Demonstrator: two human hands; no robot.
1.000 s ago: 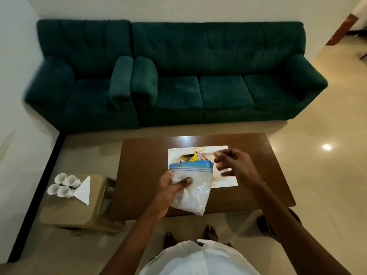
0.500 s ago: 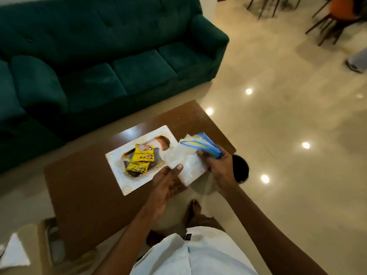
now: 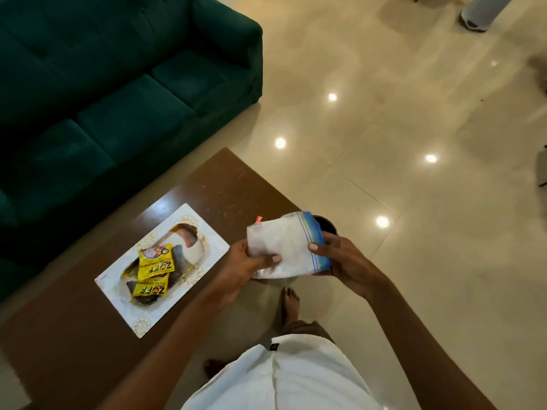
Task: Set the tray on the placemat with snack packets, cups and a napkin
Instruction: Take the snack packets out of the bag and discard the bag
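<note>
Sofa dark green; table brown; placemat white with gold motifs; snack packets yellow with black lettering; zip bag translucent white, blue-edged

Dim, warm room; ceiling lights glare off the glossy floor, wide-angle edges bend and blur.

Brown tabletop has a white placemat lying flat on it, tray with two yellow packets on top.
</note>
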